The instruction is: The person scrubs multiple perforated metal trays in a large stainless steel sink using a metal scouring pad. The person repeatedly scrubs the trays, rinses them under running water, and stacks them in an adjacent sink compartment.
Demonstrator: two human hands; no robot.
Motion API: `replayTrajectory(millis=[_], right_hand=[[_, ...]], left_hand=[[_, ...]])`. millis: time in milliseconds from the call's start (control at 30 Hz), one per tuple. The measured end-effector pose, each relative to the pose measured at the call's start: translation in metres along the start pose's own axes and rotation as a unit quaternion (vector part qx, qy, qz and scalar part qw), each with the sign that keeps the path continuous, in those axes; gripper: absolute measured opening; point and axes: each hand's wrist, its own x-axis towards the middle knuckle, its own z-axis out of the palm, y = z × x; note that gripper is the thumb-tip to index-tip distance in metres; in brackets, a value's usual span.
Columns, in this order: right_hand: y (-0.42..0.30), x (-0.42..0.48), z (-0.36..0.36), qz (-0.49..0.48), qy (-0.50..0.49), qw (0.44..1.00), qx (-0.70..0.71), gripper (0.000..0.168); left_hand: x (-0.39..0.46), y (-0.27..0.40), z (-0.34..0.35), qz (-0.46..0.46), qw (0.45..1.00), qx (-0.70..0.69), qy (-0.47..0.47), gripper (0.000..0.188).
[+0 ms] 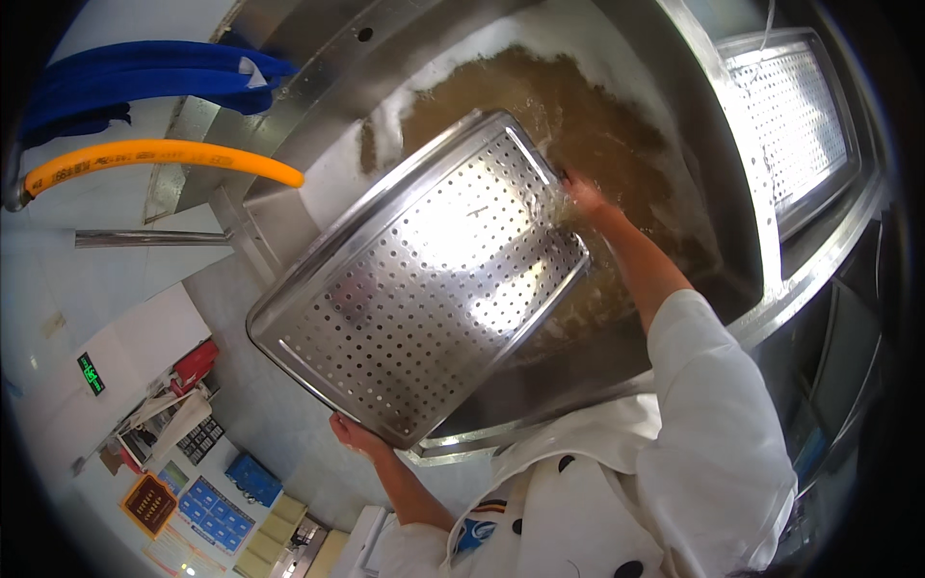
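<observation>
A perforated stainless-steel tray (405,289) is held tilted over a metal sink basin. My left hand (358,437) grips its lower-left edge, which stands clear of the water. On the opposite side, my right hand (587,196) holds the rim, its fingers partly hidden by the tray and splashing water. Water runs over the tray's surface beside that hand. Brownish water (614,137) with white foam (498,36) along its margins fills the basin below. Bright reflections cover part of the wet, shiny metal.
An orange hose (166,153) juts toward the basin from the left, below a hanging blue cloth (159,68). Past the sink's metal rim (733,108), another perforated tray (795,115) lies at right. Wall posters (217,513) and a green exit sign (91,373) show at lower left.
</observation>
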Motion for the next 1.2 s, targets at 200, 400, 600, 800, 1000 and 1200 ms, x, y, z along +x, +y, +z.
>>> replayTrajectory(millis=[200,400,600,800,1000,1200], right_hand=[[-0.061,-0.081,-0.013,-0.072,0.092,0.990,-0.081,0.039],[-0.152,-0.110,0.073,-0.371,0.185,0.900,-0.137,0.035],[-0.060,-0.041,-0.002,-0.096,0.166,0.955,-0.225,0.041],[-0.002,-0.073,-0.025,-0.040,0.156,0.980,-0.114,0.034],[-0.150,-0.161,0.079,-0.506,-0.009,0.860,-0.065,0.039],[-0.157,-0.063,0.050,-0.297,0.264,0.916,-0.057,0.037]], left_hand=[[0.012,-0.019,-0.005,0.026,0.999,0.029,-0.008,0.021],[0.010,-0.004,0.003,0.007,0.999,-0.045,-0.021,0.022],[0.013,-0.023,0.003,-0.014,1.000,-0.015,-0.017,0.021],[-0.004,-0.004,0.011,0.008,1.000,-0.014,-0.023,0.021],[0.005,-0.011,0.013,0.001,1.000,-0.010,-0.023,0.023],[0.007,-0.027,0.010,-0.028,0.999,-0.033,-0.022,0.021]])
